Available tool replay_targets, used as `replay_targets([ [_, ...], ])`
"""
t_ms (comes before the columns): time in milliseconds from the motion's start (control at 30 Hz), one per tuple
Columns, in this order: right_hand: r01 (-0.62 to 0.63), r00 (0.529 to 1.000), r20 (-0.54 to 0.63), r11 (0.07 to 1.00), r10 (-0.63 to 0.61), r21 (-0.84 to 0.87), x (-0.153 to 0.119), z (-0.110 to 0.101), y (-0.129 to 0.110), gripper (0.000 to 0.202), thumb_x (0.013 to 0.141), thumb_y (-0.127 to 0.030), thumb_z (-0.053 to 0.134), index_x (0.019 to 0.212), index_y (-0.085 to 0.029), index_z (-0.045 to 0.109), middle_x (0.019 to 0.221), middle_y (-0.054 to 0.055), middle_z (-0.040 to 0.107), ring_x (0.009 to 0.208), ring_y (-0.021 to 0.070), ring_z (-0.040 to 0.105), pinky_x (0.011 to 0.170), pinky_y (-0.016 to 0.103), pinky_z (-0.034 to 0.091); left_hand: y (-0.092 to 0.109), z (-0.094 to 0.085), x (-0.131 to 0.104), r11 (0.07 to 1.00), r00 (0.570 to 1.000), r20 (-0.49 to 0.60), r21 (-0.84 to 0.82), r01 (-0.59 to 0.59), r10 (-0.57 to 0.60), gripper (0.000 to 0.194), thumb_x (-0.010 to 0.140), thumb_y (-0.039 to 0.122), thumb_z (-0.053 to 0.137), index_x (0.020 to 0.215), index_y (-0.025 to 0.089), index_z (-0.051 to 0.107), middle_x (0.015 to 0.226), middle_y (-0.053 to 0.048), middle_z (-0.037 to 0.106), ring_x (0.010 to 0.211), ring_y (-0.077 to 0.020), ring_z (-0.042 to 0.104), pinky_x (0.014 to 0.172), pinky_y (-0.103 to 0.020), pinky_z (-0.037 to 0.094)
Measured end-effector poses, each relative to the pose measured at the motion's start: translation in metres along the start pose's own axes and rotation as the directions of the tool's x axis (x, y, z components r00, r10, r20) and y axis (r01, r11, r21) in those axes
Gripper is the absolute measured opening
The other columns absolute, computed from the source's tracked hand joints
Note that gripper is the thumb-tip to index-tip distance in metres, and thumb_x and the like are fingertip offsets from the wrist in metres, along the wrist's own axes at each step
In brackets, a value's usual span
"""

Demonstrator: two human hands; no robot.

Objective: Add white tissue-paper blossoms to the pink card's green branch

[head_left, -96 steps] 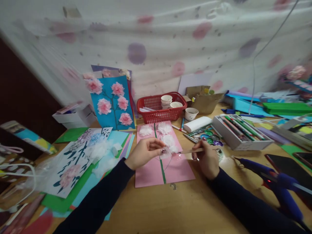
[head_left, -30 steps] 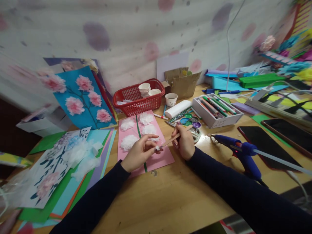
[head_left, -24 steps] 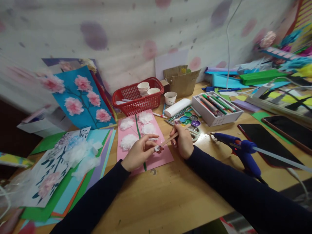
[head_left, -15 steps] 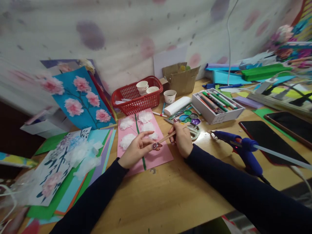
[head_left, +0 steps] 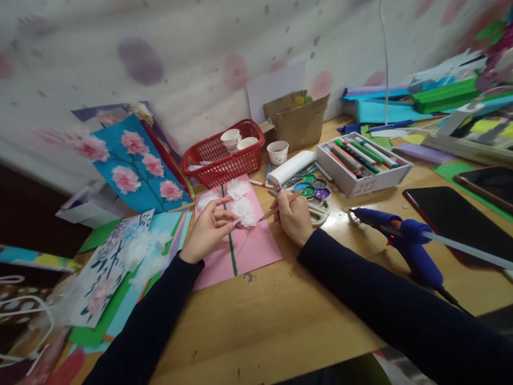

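Observation:
My right hand [head_left: 294, 216] grips a wooden pencil [head_left: 276, 212], its dark tip pointing left at the edge of a white fluffy flower [head_left: 243, 213]. Just left of that flower is my left hand [head_left: 208, 230], fingers apart and loosely curved, thumb near the petals. Whether it touches them I cannot tell. Both hands are over a pink sheet [head_left: 262, 243] with a green painted stripe [head_left: 231, 248] down it. More white flowers [head_left: 238, 188] sit on its upper part, some partly hidden by my left hand. A thin curved line shows below the nearest flower.
A blue glue gun [head_left: 395, 230] lies right, beside a phone [head_left: 449, 214]. Behind are a paint palette [head_left: 312, 187], marker box [head_left: 360, 184], paper cup [head_left: 278, 153] and red basket [head_left: 224, 179]. A blue flower picture [head_left: 120, 155] and coloured papers [head_left: 120, 315] are left.
The pencil tip has moved away from my left fingers and up to the white flower. My left fingers have spread and shifted up-left. The view has turned slightly.

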State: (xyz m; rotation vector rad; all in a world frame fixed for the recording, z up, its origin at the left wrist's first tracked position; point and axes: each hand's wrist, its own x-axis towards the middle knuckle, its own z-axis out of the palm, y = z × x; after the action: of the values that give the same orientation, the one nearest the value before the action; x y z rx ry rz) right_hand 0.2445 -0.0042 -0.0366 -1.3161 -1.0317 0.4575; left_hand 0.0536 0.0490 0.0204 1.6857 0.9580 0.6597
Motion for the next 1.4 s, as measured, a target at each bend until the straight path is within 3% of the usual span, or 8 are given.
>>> replay_targets([
  [200,0.022,0.999,0.049,0.998,-0.019,-0.05,0.001,0.001,0.002,0.044,0.095,-0.042,0.034,0.061,-0.02,0.051,0.042,-0.003,0.052,0.04,0.0108,0.053,0.046,0.021,0.038,0.009,0.025,0.006,0.986,0.998,-0.009,0.157,-0.064,0.067,0.059,0.07,0.019,0.068,0.121,0.015,0.039,0.081,-0.004,0.071,0.077,-0.0201,0.07,0.073,-0.034,0.054],
  [333,-0.017,0.998,0.054,0.999,0.019,-0.037,0.003,0.001,0.003,0.044,0.096,-0.042,0.034,0.061,-0.019,0.051,0.042,-0.003,0.053,0.041,0.0108,0.055,0.049,0.021,0.04,0.006,0.04,0.014,0.89,0.983,-0.02,0.429,-0.155,0.181,0.061,0.071,0.013,0.066,0.126,0.016,0.04,0.081,-0.004,0.073,0.08,-0.0207,0.071,0.08,-0.037,0.052],
  [433,-0.007,1.0,0.021,0.999,0.007,-0.032,0.004,0.0,0.003,0.044,0.096,-0.041,0.032,0.062,-0.02,0.05,0.043,-0.003,0.053,0.042,0.0114,0.055,0.049,0.022,0.039,0.003,0.045,0.02,0.853,0.978,0.028,0.484,-0.195,0.208,0.063,0.07,0.01,0.065,0.127,0.015,0.039,0.082,-0.004,0.072,0.075,-0.0184,0.07,0.077,-0.034,0.053],
  [633,0.012,0.989,-0.145,0.995,-0.027,-0.1,0.004,-0.003,-0.001,0.044,0.095,-0.038,0.029,0.059,-0.022,0.049,0.043,-0.002,0.05,0.044,0.013,0.053,0.048,0.024,0.037,0.002,0.045,0.026,0.823,0.982,0.034,0.541,-0.175,0.186,0.067,0.068,0.007,0.064,0.129,0.016,0.037,0.076,-0.001,0.07,0.072,-0.0171,0.069,0.075,-0.032,0.054],
  [900,0.138,0.989,-0.031,0.969,-0.148,-0.207,-0.002,-0.002,-0.005,0.044,0.095,-0.036,0.029,0.058,-0.022,0.048,0.044,-0.002,0.049,0.044,0.0124,0.051,0.051,0.025,0.035,0.005,0.047,0.025,0.794,0.982,0.048,0.582,-0.178,0.185,0.067,0.069,0.007,0.062,0.13,0.013,0.036,0.079,-0.004,0.072,0.075,-0.0183,0.069,0.075,-0.032,0.053],
  [1200,0.162,0.987,0.051,0.948,-0.154,-0.273,-0.002,-0.001,-0.004,0.042,0.096,-0.032,0.03,0.062,-0.021,0.05,0.049,-0.001,0.054,0.05,0.0142,0.055,0.055,0.025,0.036,0.003,0.046,0.027,0.812,0.982,0.068,0.554,-0.185,0.177,0.065,0.07,0.009,0.06,0.13,0.015,0.036,0.082,-0.004,0.071,0.076,-0.0186,0.069,0.073,-0.032,0.053],
  [1300,0.163,0.987,0.052,0.944,-0.155,-0.287,-0.002,0.0,-0.003,0.042,0.096,-0.032,0.031,0.06,-0.022,0.049,0.05,-0.001,0.055,0.052,0.0145,0.056,0.056,0.025,0.036,0.003,0.04,0.023,0.777,0.971,0.075,0.587,-0.226,0.226,0.061,0.072,0.014,0.061,0.128,0.016,0.038,0.097,-0.008,0.069,0.087,-0.0196,0.067,0.077,-0.033,0.052],
  [1400,0.14,0.99,0.039,0.957,-0.134,-0.254,-0.002,0.001,-0.002,0.041,0.096,-0.033,0.032,0.06,-0.022,0.048,0.048,-0.001,0.053,0.049,0.0143,0.055,0.056,0.025,0.037,-0.001,0.026,0.01,0.674,0.954,0.078,0.691,-0.261,0.289,0.06,0.074,0.023,0.065,0.128,0.017,0.041,0.119,-0.014,0.061,0.111,-0.0248,0.058,0.092,-0.04,0.046],
])
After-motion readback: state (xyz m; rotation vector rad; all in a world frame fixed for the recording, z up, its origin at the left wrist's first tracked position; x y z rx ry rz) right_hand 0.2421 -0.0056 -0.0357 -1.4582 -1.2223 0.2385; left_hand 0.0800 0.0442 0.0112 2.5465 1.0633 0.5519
